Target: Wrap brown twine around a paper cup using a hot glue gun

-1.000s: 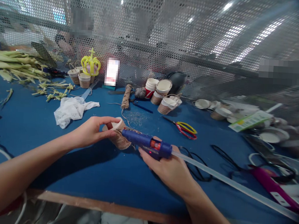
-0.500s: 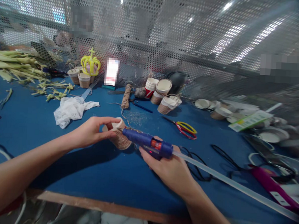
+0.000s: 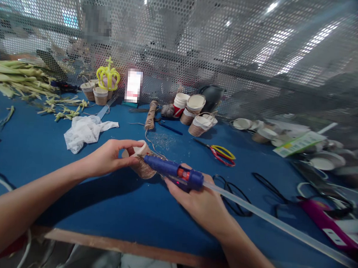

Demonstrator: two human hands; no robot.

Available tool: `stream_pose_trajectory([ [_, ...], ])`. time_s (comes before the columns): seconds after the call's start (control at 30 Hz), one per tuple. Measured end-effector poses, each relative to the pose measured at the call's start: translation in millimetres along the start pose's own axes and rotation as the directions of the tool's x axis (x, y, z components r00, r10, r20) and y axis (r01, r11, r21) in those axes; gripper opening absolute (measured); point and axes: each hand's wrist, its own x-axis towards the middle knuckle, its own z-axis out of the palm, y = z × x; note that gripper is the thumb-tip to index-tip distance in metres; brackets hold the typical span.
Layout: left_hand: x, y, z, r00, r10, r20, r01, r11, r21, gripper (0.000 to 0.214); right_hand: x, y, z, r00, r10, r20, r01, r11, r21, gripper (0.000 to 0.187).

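My left hand (image 3: 115, 156) grips a small paper cup (image 3: 145, 169) wrapped in twine, tilted on its side above the blue tabletop. Its thumb and fingers pinch the pale rim. My right hand (image 3: 196, 199) is closed around a blue hot glue gun (image 3: 171, 168), whose nozzle points left at the cup's wrapped side near the rim. From the back of the gun a long translucent glue stick (image 3: 253, 211) runs down to the right. A loose strand of twine leads from the cup toward a twine bundle (image 3: 150, 115) behind it.
Red-and-yellow-handled pliers (image 3: 222, 153) lie right of centre. Several twine-wrapped cups (image 3: 197, 126) stand at the back. A crumpled white plastic bag (image 3: 83, 133) and corn husks (image 3: 21, 78) are on the left. A purple power strip (image 3: 328, 224) with cables lies at right, before a perforated metal screen (image 3: 185, 37).
My right hand has moved the glue gun slightly left, so its nozzle sits further over the cup. My left hand and the cup stay almost where they were.
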Motion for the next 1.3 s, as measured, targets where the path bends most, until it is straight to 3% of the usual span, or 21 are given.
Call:
stream_pose_trajectory([
  [0.17,0.3,0.8,-0.6,1.0,-0.021,0.014,0.021,1.0,-0.01,0.048,4.2,4.0,-4.1,0.983,-0.183,-0.003,0.18,0.972,-0.151,0.036],
  [0.27,0.2,1.7,-1.4,0.999,-0.031,0.026,0.031,0.999,-0.008,0.048,7.7,5.3,-5.1,0.929,-0.366,-0.05,0.327,0.878,-0.35,0.037],
  [0.37,-0.1,1.4,-2.0,0.999,-0.029,0.027,0.029,1.0,0.003,0.048,9.8,7.7,-3.3,0.892,-0.438,-0.108,0.357,0.832,-0.424,0.031],
  [0.87,-0.8,-0.1,-4.7,0.998,0.005,0.067,-0.006,1.0,0.011,0.05,8.9,7.0,-6.0,0.884,-0.447,-0.136,0.363,0.84,-0.403,0.037],
  [1.1,-1.5,0.2,-6.2,0.994,0.028,0.104,-0.028,1.0,-0.001,0.05,9.3,1.4,-9.3,0.907,-0.405,-0.118,0.349,0.876,-0.333,0.034],
  [1.3,-1.7,1.7,-8.1,0.992,0.03,0.126,-0.034,0.999,0.031,0.049,6.5,16.5,2.0,0.918,-0.38,-0.113,0.319,0.878,-0.358,0.034],
])
